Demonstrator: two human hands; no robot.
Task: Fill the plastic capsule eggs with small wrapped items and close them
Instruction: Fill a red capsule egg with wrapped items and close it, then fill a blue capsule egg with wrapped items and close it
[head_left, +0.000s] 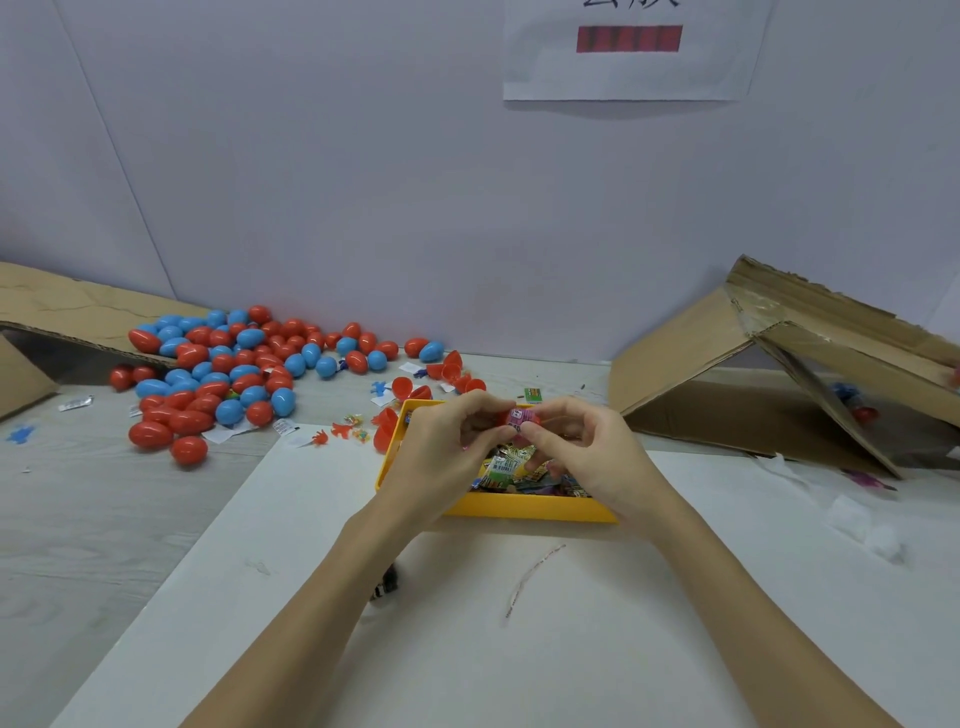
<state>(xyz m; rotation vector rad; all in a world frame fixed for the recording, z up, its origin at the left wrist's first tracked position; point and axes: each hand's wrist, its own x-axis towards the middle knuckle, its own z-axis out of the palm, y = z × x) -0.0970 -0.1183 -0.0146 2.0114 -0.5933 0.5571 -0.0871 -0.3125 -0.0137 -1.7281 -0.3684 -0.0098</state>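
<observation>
White board (519, 649) under my arms, cardboard box (753, 395) tipped at right, pile of closed red & blue eggs (218, 374) back left w/ a few open red halves (457, 371) nearby. Yellow tray (519, 506) of wrapped packets (511, 467) sits center. Above it, my left hand (447, 447) grips a red egg half (503, 417) while my right hand (587, 452) pinches a pink packet (521, 415) at its mouth.

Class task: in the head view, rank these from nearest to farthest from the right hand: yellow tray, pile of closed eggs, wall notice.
1. Yellow tray: directly under the right hand.
2. Pile of closed eggs: far left on the table.
3. Wall notice: high up on the wall.
</observation>
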